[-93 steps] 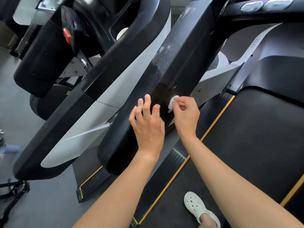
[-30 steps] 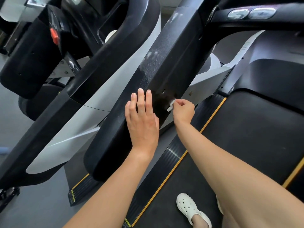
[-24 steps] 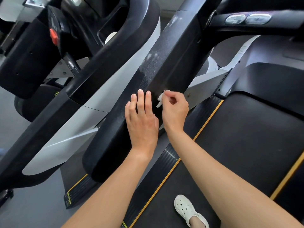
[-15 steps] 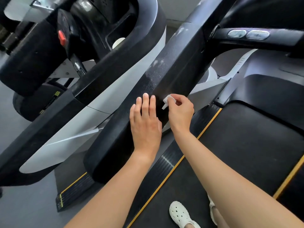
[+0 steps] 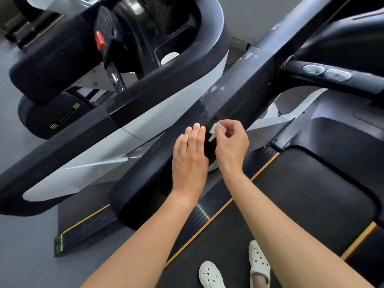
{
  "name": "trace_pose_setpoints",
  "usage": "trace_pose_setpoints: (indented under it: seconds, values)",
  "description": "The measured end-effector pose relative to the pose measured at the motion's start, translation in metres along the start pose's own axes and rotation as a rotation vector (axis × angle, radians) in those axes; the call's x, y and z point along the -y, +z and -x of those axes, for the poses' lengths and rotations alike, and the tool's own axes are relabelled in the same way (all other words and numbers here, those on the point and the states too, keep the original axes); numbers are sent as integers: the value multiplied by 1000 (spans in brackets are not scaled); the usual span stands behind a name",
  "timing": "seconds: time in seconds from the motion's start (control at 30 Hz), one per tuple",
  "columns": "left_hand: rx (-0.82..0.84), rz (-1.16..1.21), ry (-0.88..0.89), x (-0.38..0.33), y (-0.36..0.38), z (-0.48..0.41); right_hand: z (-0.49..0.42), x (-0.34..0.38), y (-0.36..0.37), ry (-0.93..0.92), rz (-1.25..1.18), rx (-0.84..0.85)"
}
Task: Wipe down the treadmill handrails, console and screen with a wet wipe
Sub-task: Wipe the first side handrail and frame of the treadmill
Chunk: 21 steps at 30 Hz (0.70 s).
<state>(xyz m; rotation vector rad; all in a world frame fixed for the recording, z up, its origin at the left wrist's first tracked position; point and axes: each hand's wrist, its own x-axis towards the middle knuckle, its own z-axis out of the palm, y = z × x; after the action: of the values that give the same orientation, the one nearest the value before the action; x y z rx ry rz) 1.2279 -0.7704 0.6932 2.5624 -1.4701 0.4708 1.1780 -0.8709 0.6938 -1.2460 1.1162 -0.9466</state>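
A thick black treadmill handrail [image 5: 149,179] runs diagonally from the lower middle up to the right, with pale smears higher up its top face. My left hand [image 5: 190,156] lies flat on the rail, fingers straight and together. Just right of it, my right hand [image 5: 231,146] pinches a small crumpled white wet wipe [image 5: 215,129] and holds it against the rail's inner edge. The bar with two oval grey sensor pads [image 5: 326,72] crosses at the upper right. The console and screen are out of frame.
A second treadmill stands at the left, with its own black and white side rail [image 5: 128,113], a red stop button [image 5: 100,40] and a cup holder. The black belt [image 5: 301,200] with orange edge lines lies under my white clogs [image 5: 211,275]. Grey floor at left.
My right hand has worked the wipe back and forth over a short stretch of the rail's inner edge, ending slightly higher beside my left fingertips. My left hand has stayed flat on the rail.
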Motion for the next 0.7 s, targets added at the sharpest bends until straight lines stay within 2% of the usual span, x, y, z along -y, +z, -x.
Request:
trace_pose_setpoints:
  seconds: [0.17,0.3,0.37,0.6,0.7]
  values:
    - [-4,27,-24,-3,0,0,-3,4,3,-114,20,33]
    - [-1,33,-27,-5,-3,2,1,-16,-6,52,30,11]
    - [-2,38,-34,-6,-2,2,2,-14,-5,69,6,15]
    - [2,91,-57,-7,-4,0,0,15,8,-190,18,39]
    - [-10,83,-52,-5,-3,0,0,3,3,-132,18,41]
